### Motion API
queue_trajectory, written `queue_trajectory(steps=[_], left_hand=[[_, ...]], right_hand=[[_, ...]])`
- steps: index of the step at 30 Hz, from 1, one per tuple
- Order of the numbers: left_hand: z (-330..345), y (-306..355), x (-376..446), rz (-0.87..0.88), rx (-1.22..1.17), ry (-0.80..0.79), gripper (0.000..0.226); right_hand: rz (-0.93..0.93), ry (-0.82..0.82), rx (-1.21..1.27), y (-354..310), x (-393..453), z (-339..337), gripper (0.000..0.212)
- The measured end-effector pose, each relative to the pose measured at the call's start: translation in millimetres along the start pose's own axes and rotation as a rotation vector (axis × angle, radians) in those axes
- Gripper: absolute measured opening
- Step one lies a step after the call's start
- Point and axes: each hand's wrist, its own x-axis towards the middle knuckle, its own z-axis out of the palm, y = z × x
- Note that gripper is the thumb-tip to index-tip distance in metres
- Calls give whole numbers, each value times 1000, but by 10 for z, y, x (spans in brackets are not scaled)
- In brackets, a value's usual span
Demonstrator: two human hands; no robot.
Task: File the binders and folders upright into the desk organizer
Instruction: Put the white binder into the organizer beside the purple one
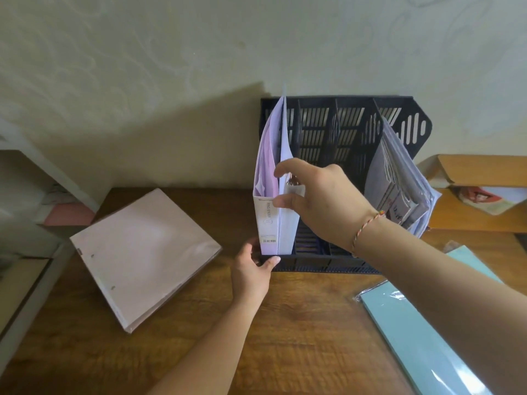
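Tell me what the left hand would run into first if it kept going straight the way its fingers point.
The left hand points up toward the near-left corner of the black organizer; its fingertips already appear to touch the corner, just below the lilac ring binder. Depth is hard to judge.

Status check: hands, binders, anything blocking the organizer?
Right hand pinching lilac binder, upright in leftmost slot. Left hand bracing organizer front corner. Pink binder, teal folder flat on desk. Middle slots unobstructed.
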Motion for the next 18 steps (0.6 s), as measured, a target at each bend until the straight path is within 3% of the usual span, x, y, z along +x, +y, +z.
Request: queue_trajectory(steps=[7, 13, 18], left_hand=[[21, 10, 11, -14, 15, 24, 47], [30, 5, -4, 0, 13, 33, 52], [37, -14, 1, 7, 26, 42, 61]], right_hand=[[12, 7, 65, 78, -189, 219, 62], [114, 2, 170, 165, -200, 285, 81], [126, -12, 186, 281, -223, 288, 85]])
